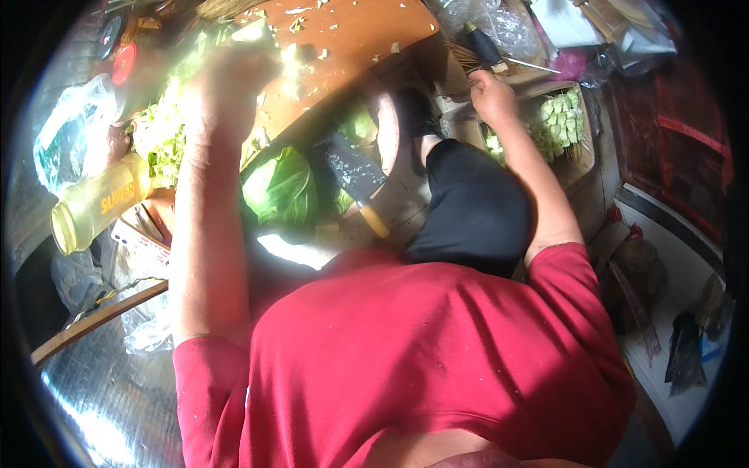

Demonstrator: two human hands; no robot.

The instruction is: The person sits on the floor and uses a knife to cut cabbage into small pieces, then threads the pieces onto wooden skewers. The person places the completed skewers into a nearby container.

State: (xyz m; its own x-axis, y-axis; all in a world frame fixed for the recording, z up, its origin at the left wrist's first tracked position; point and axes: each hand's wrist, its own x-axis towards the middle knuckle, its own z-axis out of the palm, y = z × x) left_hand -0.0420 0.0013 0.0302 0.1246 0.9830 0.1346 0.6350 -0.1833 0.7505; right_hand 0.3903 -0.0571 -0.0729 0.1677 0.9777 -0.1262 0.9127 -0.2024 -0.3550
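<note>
My left hand [237, 73], washed out by glare, is over the heap of cut cabbage [161, 128] at the left edge of an orange-brown board [351, 35]. Whether it grips a piece is hidden. My right hand [494, 96] reaches forward, fingers drawn together at a bundle of thin wooden skewers [459, 57] in a box. I cannot make out whether a skewer is between them. Just beneath my right forearm, pale green cabbage pieces on skewers [562, 120] are packed in a carton [576, 167].
Below the board sit a whole green cabbage [281, 187] and a cleaver [357, 167] with a wooden handle. A yellowish plastic bottle [99, 202] lies at left, near a clear plastic bag [76, 128]. A dark-wrapped tool [484, 47] rests by the skewers.
</note>
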